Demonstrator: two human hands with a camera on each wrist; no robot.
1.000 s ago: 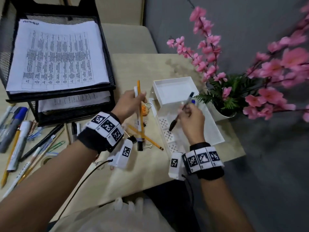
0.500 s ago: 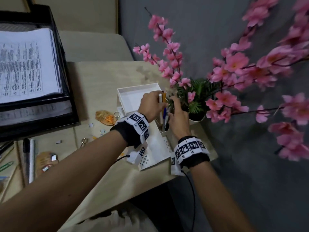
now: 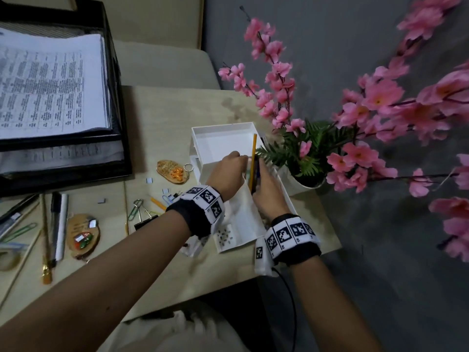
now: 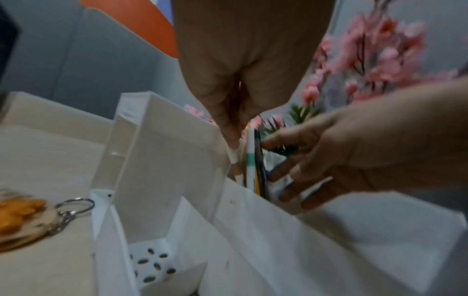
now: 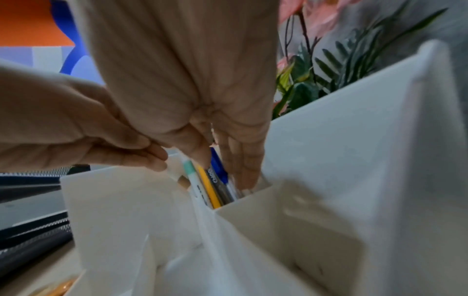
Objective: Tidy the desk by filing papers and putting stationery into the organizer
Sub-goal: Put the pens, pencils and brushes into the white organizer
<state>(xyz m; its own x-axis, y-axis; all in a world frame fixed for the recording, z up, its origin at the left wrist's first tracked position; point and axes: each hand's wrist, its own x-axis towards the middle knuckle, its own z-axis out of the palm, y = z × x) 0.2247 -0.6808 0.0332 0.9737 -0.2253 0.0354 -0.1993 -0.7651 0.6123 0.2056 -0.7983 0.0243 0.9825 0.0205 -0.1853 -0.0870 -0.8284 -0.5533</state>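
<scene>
1. Organizer [image 3: 223,141], white, stands at the table's [image 3: 157,118] right edge beside the potted flowers [image 3: 299,158]; its narrow slot takes pens upright.
2. Left hand [image 3: 225,174] pinches a white pen [image 4: 250,160] with fingertips, lowering it in.
3. Right hand [image 3: 266,196], fingers straight, presses the yellow pencil [image 3: 253,158] and dark pens aside, likely making room.
4. More stationery [image 3: 54,224] lies left; papers [image 3: 50,82] sit in the black tray [image 3: 119,102].

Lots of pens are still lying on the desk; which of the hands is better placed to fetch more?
Probably the left hand: the loose pens lie on its side of the desk, away from the white organizer. The right hand would have to cross over.
</scene>
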